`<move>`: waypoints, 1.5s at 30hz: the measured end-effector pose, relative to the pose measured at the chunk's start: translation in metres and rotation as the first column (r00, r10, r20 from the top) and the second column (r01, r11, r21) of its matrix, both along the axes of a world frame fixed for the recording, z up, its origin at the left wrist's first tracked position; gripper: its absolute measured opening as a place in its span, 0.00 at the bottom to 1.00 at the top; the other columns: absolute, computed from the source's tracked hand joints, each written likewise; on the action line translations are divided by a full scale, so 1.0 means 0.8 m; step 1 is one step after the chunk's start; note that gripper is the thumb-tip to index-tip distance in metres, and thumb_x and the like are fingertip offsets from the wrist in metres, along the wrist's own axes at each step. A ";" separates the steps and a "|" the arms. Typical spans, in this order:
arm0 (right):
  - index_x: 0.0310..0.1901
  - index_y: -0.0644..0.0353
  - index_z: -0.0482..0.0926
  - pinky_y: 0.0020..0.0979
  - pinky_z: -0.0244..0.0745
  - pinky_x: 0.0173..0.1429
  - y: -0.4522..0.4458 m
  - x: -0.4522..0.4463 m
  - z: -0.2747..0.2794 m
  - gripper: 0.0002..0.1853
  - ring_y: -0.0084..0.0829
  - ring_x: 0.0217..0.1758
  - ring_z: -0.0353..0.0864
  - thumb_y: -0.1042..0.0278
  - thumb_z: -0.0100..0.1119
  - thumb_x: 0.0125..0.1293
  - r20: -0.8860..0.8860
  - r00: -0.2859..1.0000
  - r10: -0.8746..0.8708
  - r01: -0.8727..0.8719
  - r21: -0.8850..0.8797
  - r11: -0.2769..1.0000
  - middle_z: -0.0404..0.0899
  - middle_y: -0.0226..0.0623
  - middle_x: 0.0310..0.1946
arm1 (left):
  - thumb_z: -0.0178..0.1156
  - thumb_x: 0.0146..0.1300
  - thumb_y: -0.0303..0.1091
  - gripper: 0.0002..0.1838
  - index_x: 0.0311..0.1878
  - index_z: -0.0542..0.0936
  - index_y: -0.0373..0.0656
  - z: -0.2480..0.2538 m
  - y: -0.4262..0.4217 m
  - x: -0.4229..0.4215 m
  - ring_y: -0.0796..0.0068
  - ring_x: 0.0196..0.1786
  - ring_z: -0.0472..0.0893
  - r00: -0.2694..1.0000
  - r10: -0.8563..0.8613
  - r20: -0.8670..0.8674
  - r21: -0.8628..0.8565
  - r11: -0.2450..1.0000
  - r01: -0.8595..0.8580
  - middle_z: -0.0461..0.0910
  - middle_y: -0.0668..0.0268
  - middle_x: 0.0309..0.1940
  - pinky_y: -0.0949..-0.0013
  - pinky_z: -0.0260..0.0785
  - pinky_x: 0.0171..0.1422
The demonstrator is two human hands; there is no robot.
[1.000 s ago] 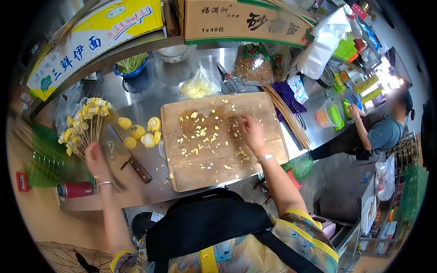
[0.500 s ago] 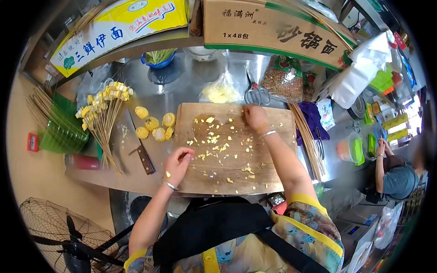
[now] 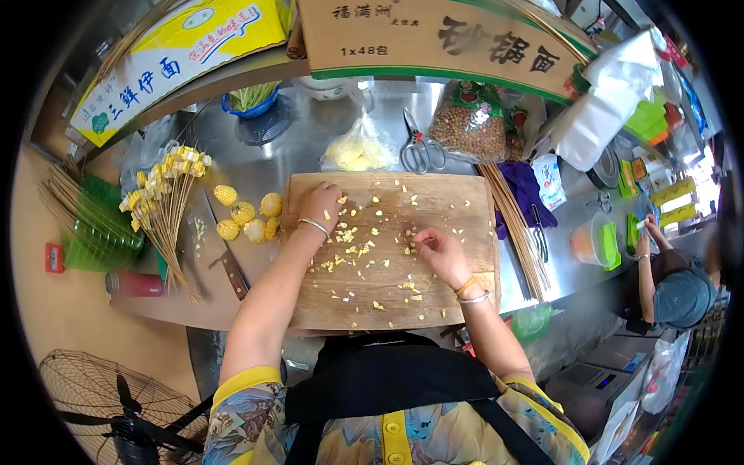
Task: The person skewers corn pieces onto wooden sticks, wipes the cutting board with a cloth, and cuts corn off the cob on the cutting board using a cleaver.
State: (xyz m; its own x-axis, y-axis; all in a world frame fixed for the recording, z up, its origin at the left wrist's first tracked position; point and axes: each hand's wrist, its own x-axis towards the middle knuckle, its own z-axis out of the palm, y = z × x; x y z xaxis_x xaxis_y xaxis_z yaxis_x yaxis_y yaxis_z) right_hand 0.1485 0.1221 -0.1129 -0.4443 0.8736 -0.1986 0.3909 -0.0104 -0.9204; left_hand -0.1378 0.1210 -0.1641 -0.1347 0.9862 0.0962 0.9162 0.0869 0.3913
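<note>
A wooden cutting board [image 3: 372,302] lies in front of me, strewn with small yellow corn bits [image 3: 353,249]. My left hand [image 3: 322,205] rests over its upper left part, fingers bent downward; whatever they touch is hidden. Over the right half of the board is my right hand [image 3: 443,252], its thumb and fingers curled together near some bits; anything between them is too small to name. Left of the board are several corn pieces [image 3: 242,211] and a knife [image 3: 234,273]. Beyond these lies a bundle of skewered pieces [image 3: 174,182].
Scissors [image 3: 421,151], a bag of yellow food [image 3: 358,151] and a bag of nuts [image 3: 469,124] stand behind the board. Bare skewers [image 3: 515,225] lie right of it. A red can [image 3: 136,284] is at the left edge. A co-worker [image 3: 674,283] stands far right.
My left hand has moved up to the board's upper left part. My right hand has come down from the board's top edge towards its middle right.
</note>
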 end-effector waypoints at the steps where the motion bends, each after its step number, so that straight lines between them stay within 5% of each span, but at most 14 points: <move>1: 0.40 0.64 0.79 0.22 0.72 0.36 -0.007 0.000 0.005 0.07 0.18 0.30 0.76 0.75 0.59 0.59 0.027 0.999 -0.037 0.038 -0.028 0.999 0.80 0.29 0.28 | 0.61 0.55 0.27 0.11 0.43 0.78 0.42 -0.010 -0.001 -0.001 0.59 0.39 0.80 1.000 -0.012 -0.009 -0.003 1.000 0.012 0.79 0.62 0.37 0.62 0.72 0.43; 3: 0.42 0.64 0.79 0.22 0.72 0.36 -0.010 -0.003 -0.021 0.09 0.18 0.30 0.75 0.73 0.61 0.60 -0.061 0.997 -0.049 0.048 -0.019 0.999 0.80 0.29 0.29 | 0.62 0.58 0.28 0.09 0.42 0.78 0.39 -0.025 -0.008 0.004 0.72 0.31 0.81 0.816 0.070 0.573 -0.102 0.995 -0.014 0.82 0.64 0.32 0.69 0.73 0.36; 4: 0.44 0.64 0.78 0.22 0.72 0.36 -0.013 -0.011 -0.026 0.11 0.18 0.30 0.75 0.72 0.61 0.60 -0.147 0.987 -0.072 0.070 -0.018 0.997 0.80 0.30 0.30 | 0.62 0.58 0.28 0.09 0.42 0.78 0.39 0.000 -0.018 0.020 0.72 0.31 0.81 0.821 0.059 0.568 -0.104 0.995 0.000 0.82 0.64 0.32 0.69 0.73 0.36; 6: 0.48 0.66 0.76 0.22 0.73 0.37 -0.021 -0.031 -0.018 0.15 0.18 0.31 0.76 0.71 0.63 0.61 -0.292 0.952 -0.091 0.079 -0.053 0.995 0.80 0.31 0.31 | 0.62 0.61 0.29 0.09 0.41 0.79 0.35 0.051 -0.047 0.057 0.81 0.29 0.80 0.359 0.278 0.891 -0.280 0.959 -0.048 0.83 0.64 0.30 0.76 0.73 0.32; 9: 0.49 0.67 0.76 0.21 0.74 0.37 -0.031 -0.049 0.005 0.14 0.18 0.32 0.76 0.73 0.61 0.62 -0.350 0.935 -0.060 0.040 -0.064 0.997 0.80 0.31 0.30 | 0.60 0.64 0.30 0.10 0.44 0.79 0.34 0.082 -0.081 0.088 0.78 0.33 0.81 0.257 0.271 0.928 -0.273 0.962 -0.027 0.82 0.63 0.34 0.77 0.75 0.36; 13: 0.46 0.67 0.76 0.19 0.73 0.34 -0.046 -0.051 0.022 0.09 0.17 0.30 0.76 0.76 0.58 0.65 -0.429 0.901 -0.058 -0.034 -0.205 0.978 0.78 0.29 0.29 | 0.59 0.64 0.28 0.09 0.43 0.79 0.32 0.092 -0.103 0.096 0.77 0.33 0.82 0.297 0.175 0.939 -0.198 0.979 0.052 0.82 0.61 0.34 0.76 0.77 0.38; 16: 0.40 0.66 0.76 0.19 0.72 0.30 -0.059 -0.052 0.033 0.05 0.16 0.27 0.75 0.76 0.57 0.65 -0.270 0.963 -0.005 -0.023 -0.101 0.995 0.78 0.28 0.28 | 0.61 0.61 0.26 0.06 0.38 0.80 0.32 0.093 -0.111 0.106 0.81 0.28 0.80 0.311 0.170 0.935 -0.172 0.985 -0.019 0.82 0.64 0.28 0.79 0.75 0.32; 20: 0.36 0.66 0.76 0.18 0.71 0.28 -0.066 -0.053 0.028 0.04 0.14 0.25 0.74 0.75 0.57 0.65 -0.324 0.944 -0.059 0.031 -0.090 0.995 0.77 0.27 0.27 | 0.61 0.59 0.25 0.04 0.35 0.79 0.33 0.096 -0.114 0.112 0.82 0.26 0.80 0.361 0.138 0.922 -0.139 0.990 -0.024 0.81 0.66 0.26 0.79 0.75 0.31; 23: 0.34 0.62 0.76 0.28 0.73 0.27 -0.073 -0.049 0.030 0.05 0.25 0.22 0.77 0.72 0.61 0.59 -0.168 0.985 -0.030 0.054 0.139 0.989 0.77 0.35 0.23 | 0.60 0.58 0.24 0.03 0.32 0.77 0.34 0.097 -0.118 0.117 0.82 0.25 0.79 0.402 0.110 0.909 -0.123 0.992 0.008 0.80 0.66 0.24 0.78 0.75 0.31; 25: 0.30 0.61 0.74 0.37 0.73 0.29 -0.080 -0.051 0.048 0.06 0.38 0.23 0.77 0.70 0.61 0.54 0.107 0.992 -0.067 -0.018 0.647 0.762 0.75 0.40 0.23 | 0.60 0.58 0.23 0.03 0.30 0.77 0.35 0.096 -0.118 0.121 0.82 0.25 0.79 0.417 0.093 0.904 -0.116 0.993 0.030 0.80 0.67 0.24 0.78 0.75 0.31; 28: 0.27 0.62 0.72 0.42 0.71 0.31 -0.089 -0.052 0.061 0.07 0.45 0.26 0.76 0.70 0.59 0.53 0.128 0.985 -0.112 -0.014 0.721 0.692 0.74 0.42 0.24 | 0.59 0.59 0.24 0.03 0.31 0.76 0.36 0.089 -0.117 0.125 0.81 0.25 0.79 0.325 0.181 0.928 -0.202 0.979 0.029 0.80 0.65 0.26 0.77 0.75 0.31; 30: 0.28 0.62 0.73 0.40 0.71 0.31 -0.090 -0.050 0.058 0.06 0.43 0.25 0.76 0.70 0.60 0.53 0.097 0.987 -0.128 0.029 0.675 0.737 0.74 0.42 0.23 | 0.59 0.61 0.25 0.03 0.35 0.76 0.36 0.084 -0.115 0.124 0.81 0.29 0.79 0.210 0.166 0.964 -0.190 0.977 0.100 0.80 0.65 0.30 0.77 0.76 0.33; 40: 0.29 0.63 0.76 0.28 0.70 0.29 -0.099 -0.045 0.050 0.05 0.26 0.22 0.74 0.73 0.62 0.55 -0.130 0.990 -0.050 0.074 0.182 0.981 0.75 0.35 0.20 | 0.60 0.64 0.31 0.09 0.44 0.78 0.37 0.084 -0.119 0.093 0.80 0.34 0.80 0.155 -0.020 0.988 -0.025 0.959 0.282 0.81 0.65 0.35 0.76 0.76 0.39; 45: 0.29 0.62 0.76 0.28 0.70 0.28 -0.102 -0.048 0.056 0.05 0.25 0.22 0.73 0.71 0.62 0.56 -0.076 0.997 -0.012 0.032 0.267 0.963 0.75 0.35 0.19 | 0.59 0.63 0.26 0.05 0.39 0.78 0.35 0.095 -0.130 0.088 0.77 0.33 0.81 0.202 0.000 0.979 -0.053 0.964 0.259 0.81 0.63 0.33 0.75 0.77 0.39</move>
